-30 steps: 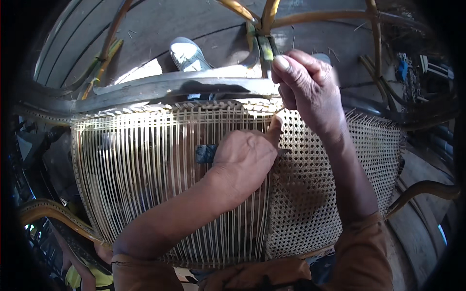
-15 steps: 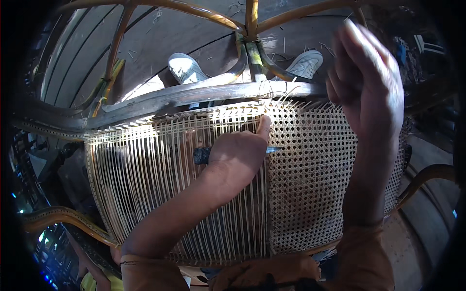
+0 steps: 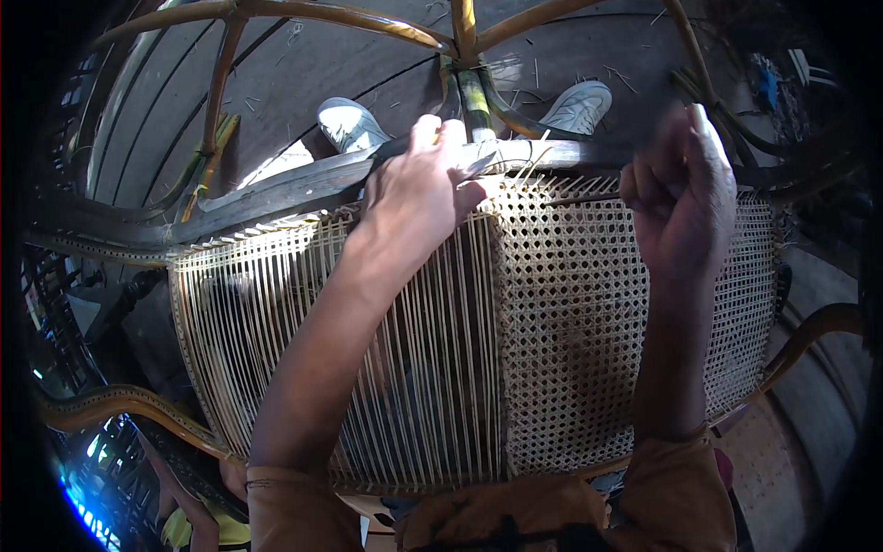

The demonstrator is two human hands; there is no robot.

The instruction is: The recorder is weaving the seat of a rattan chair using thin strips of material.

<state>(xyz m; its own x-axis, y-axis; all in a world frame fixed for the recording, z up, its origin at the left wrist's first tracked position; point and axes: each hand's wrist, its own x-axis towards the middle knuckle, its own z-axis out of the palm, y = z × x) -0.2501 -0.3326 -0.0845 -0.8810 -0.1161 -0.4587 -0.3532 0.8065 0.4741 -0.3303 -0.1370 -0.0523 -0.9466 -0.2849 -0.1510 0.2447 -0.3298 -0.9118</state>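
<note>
A cane seat panel spans a rattan frame in front of me. Its right part is finished open-hole cane weave; its left part has mostly lengthwise cane strands, with a few crosswise ones near the far edge. My left hand is closed around a knife at the far rail. The knife's blade points right, close to the loose cane ends. My right hand is raised above the weave's far right, fingers curled in; whatever they pinch cannot be made out.
Curved rattan poles rise at the far side, meeting at a central post. A pair of white shoes rests on the floor beyond the rail. A rattan armrest curves at the left. Another person's yellow garment shows at lower left.
My left hand has moved away from me, from over the strands to the far rail, with the knife. My right hand has come lower and slightly left, fingers still curled.
</note>
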